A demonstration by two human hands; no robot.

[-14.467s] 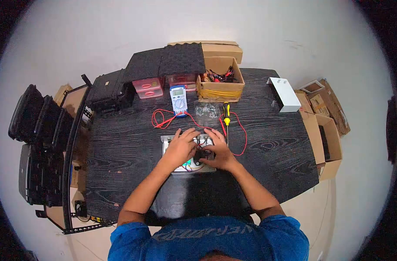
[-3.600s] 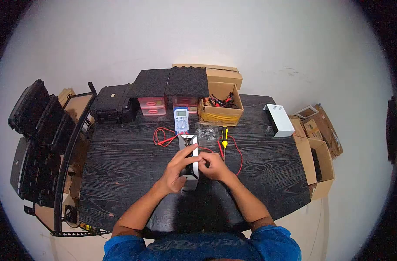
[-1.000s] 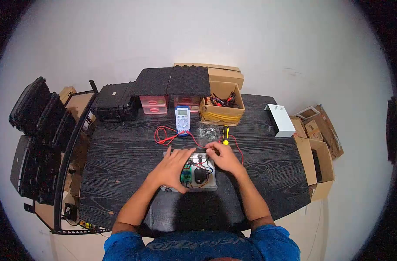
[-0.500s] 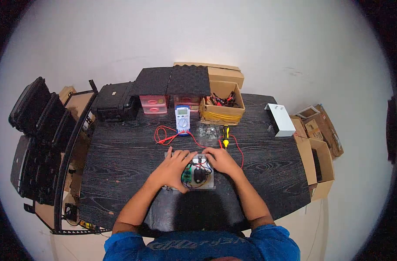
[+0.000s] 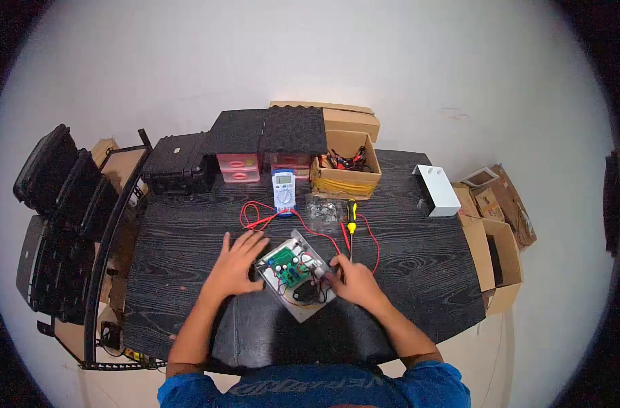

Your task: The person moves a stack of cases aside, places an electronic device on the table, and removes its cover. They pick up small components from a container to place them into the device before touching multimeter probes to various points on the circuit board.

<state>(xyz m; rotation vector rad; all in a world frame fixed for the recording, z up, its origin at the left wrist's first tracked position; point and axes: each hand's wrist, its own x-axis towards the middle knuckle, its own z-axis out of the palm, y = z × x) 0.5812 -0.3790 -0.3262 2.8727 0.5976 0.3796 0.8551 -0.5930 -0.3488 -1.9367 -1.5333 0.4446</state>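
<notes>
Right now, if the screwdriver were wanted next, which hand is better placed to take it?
Probably the right hand: the screwdriver lies just beyond it. The left hand is farther off, on the other side of the open enclosure.

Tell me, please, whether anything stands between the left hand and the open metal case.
Nothing visible stands between the left hand and the open metal case; the screwdriver lies off ahead of the right hand.
</notes>
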